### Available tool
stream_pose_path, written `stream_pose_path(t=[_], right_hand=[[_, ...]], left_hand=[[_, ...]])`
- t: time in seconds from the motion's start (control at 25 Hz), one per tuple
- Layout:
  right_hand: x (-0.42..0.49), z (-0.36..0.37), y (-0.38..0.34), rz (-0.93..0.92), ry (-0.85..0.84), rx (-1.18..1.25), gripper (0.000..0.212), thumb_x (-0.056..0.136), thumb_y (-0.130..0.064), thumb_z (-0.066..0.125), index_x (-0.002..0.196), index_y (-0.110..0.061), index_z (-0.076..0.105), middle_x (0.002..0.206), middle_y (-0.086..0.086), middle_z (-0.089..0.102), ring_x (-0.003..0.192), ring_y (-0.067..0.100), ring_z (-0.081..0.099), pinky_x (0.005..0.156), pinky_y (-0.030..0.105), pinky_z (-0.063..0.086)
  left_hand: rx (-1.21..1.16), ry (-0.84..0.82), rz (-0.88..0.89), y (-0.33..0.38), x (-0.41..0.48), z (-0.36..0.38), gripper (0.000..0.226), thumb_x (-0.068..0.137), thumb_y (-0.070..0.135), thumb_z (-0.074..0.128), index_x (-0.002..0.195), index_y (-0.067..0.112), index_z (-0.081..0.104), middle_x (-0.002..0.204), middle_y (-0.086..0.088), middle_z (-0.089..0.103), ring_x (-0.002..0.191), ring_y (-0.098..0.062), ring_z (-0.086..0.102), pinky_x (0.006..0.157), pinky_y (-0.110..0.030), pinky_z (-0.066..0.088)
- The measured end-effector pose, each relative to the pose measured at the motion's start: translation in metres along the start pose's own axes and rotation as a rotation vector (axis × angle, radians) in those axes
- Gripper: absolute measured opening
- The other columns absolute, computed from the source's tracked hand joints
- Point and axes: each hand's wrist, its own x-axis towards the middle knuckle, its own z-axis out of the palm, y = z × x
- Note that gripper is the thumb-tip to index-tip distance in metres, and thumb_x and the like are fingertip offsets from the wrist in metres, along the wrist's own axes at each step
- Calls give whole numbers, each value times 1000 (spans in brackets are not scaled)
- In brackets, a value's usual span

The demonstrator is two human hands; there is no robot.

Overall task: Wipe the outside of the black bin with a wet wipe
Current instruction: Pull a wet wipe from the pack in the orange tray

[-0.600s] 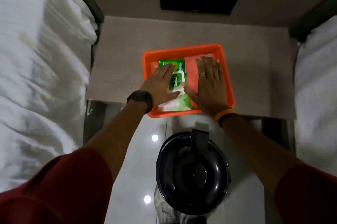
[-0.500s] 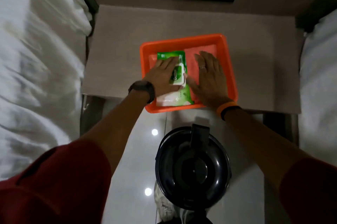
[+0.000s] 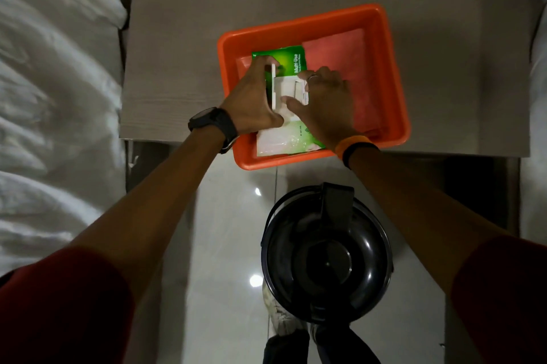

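A green and white wet wipe pack [image 3: 291, 61] lies in the orange tray [image 3: 393, 73] on the bedside table. My left hand [image 3: 251, 97] holds the pack's white lid flap, which stands upright and open. My right hand [image 3: 324, 103] rests on the pack with its fingertips at the white opening; whether it pinches a wipe I cannot tell. The black round bin [image 3: 325, 254] with its shut lid stands on the floor below the tray, between my forearms, untouched.
A pink cloth [image 3: 355, 73] lies in the tray's right half. The grey table top [image 3: 177, 37] sits between two white beds [image 3: 53, 97]. Glossy floor tiles [image 3: 231, 245] surround the bin; my shoes [image 3: 281, 316] show beside its near side.
Both hands lay flat on the pack before. Now the left hand has lifted the lid flap open and the right fingers have curled onto the opening. The view has tilted down and closer.
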Motion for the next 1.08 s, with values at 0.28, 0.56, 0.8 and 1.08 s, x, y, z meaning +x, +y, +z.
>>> stream_pose_path(t=[0.28, 0.56, 0.8, 1.08], right_hand=[[4, 4, -11, 41, 20, -28, 46, 90, -43, 72, 132, -25, 68, 134, 9, 58, 129, 32, 55, 105, 43, 40], [3, -30, 17, 409, 230, 916, 24, 90, -14, 75, 110, -1, 75, 102, 8, 75, 93, 16, 68, 80, 21, 53], [-61, -52, 45, 527, 232, 1536, 30, 95, 2, 64, 125, 1, 70, 111, 13, 76, 98, 23, 76, 88, 36, 64], [-191, -62, 68, 541, 127, 1897, 31, 105, -8, 44, 127, -5, 67, 128, 16, 76, 128, 33, 69, 115, 50, 52]], left_hand=[[-67, 52, -68, 2, -3, 8, 91, 71, 6, 83, 141, 9, 25, 139, -11, 48, 111, -19, 51, 91, -28, 47], [397, 33, 86, 7, -23, 28, 82, 81, 11, 66, 152, 8, 25, 161, -15, 17, 144, -36, 30, 104, -35, 44], [767, -45, 13, 27, -27, 57, 49, 98, 26, 44, 144, 9, 42, 154, -12, 36, 145, -37, 30, 107, -50, 43], [655, 1, 59, 54, -52, 70, 50, 85, 12, 47, 135, 11, 52, 146, -10, 48, 136, -33, 42, 102, -47, 40]])
